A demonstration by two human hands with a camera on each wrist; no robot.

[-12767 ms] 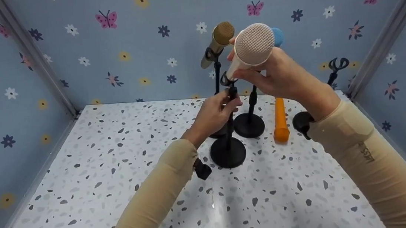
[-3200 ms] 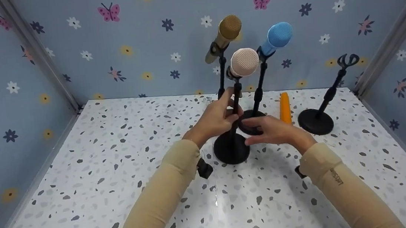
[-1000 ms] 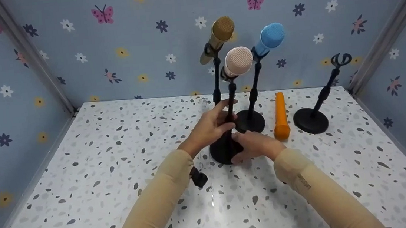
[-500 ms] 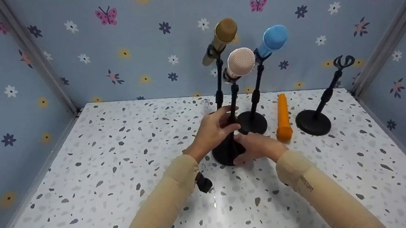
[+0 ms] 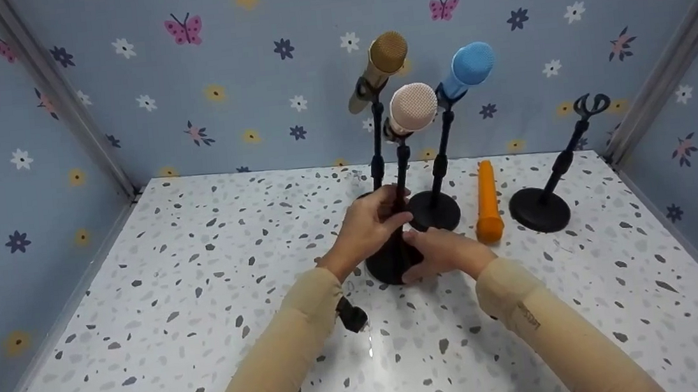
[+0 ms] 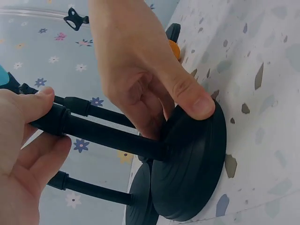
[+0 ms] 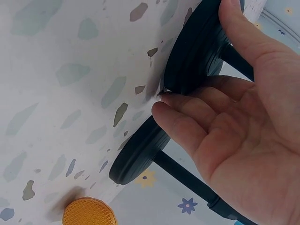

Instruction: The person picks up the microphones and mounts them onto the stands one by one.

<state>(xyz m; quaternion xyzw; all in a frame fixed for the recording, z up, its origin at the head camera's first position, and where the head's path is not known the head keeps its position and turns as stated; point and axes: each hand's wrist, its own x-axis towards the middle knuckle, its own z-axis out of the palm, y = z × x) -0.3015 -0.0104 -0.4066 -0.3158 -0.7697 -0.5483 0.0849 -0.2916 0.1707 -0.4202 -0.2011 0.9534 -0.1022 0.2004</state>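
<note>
At the pole of the black, round-based microphone stand (image 5: pixel 402 165): left hand (image 5: pixel 364 225) wrapped round it, right hand (image 5: pixel 443 253) pinching the base rim. Pale pink mesh-headed microphone (image 5: pixel 414 108) mounted on top. Step, I judge: placing the loaded stand. Next move calls for a steady, upright shift, base flat, clear of its neighbours. Behind: gold microphone (image 5: pixel 388 54), sky-blue microphone (image 5: pixel 471 66), each on a stand. Right: orange microphone (image 5: pixel 487 205) lying on the white speckled desk (image 5: pixel 212 235), then an unloaded black stand (image 5: pixel 561 166). Left wrist view shows right thumb atop the base; only head view shows the pale microphone.
</note>
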